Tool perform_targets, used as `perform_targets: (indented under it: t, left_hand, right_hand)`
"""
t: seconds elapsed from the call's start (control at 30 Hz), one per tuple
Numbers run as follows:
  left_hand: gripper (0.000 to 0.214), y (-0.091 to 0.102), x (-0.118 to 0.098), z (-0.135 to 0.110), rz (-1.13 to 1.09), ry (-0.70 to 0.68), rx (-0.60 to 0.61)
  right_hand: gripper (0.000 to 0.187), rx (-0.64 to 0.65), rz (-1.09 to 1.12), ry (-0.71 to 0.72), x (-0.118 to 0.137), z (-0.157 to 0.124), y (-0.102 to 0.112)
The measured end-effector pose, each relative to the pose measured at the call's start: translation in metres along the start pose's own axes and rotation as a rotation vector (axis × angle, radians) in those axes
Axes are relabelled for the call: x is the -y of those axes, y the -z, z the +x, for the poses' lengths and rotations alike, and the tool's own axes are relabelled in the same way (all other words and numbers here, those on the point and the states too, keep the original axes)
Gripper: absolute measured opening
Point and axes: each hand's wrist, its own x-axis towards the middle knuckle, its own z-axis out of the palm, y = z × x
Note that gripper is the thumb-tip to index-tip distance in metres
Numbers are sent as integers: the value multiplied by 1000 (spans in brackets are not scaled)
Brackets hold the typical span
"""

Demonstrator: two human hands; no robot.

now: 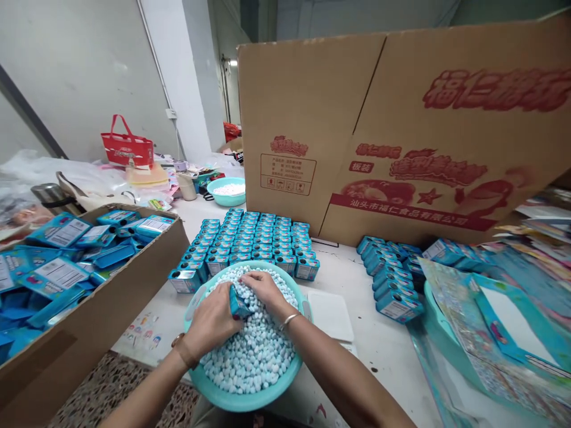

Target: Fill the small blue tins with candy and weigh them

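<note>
A turquoise basin (pixel 243 404) full of small pale blue and white candies (pixel 250 362) stands close in front of me. Over the candies, my left hand (pixel 213 324) grips a small blue printed box (pixel 238 304), tilted, with its far side against the heap. Just right of the box, my right hand (pixel 266 290) rests on the candies with its fingers curled together; what lies under them is hidden. Behind the basin stand rows of similar blue boxes (pixel 254 238) with round dark openings on top.
At left, a cardboard carton (pixel 102 303) holds many loose blue boxes. A large printed carton (pixel 307 125) walls off the back. More boxes (pixel 392 285) stand at right beside another basin (pixel 439 333) under printed sheets. A white flat object (pixel 330 315) lies by the near basin.
</note>
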Motion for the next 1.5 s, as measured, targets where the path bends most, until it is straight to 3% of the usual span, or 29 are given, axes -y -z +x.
perform_targets:
  t: [0.33,0.77,1.13,1.5]
  left_hand:
    - [73,-20,-2,3,-554,115,-224]
    - [69,-20,7,1,-575,22,-243]
    - [69,-13,14,-5,-557,-1,-237]
    - [70,-10,13,-10,-624,-31,-215]
  right_hand:
    - [12,-179,224,-69,52,0,-16]
    - [18,-204,415,-92,55,-4,-26]
    - [17,-199,462,-157,61,-5,-30]
    - [20,-132,461,-111,69,-21,-37]
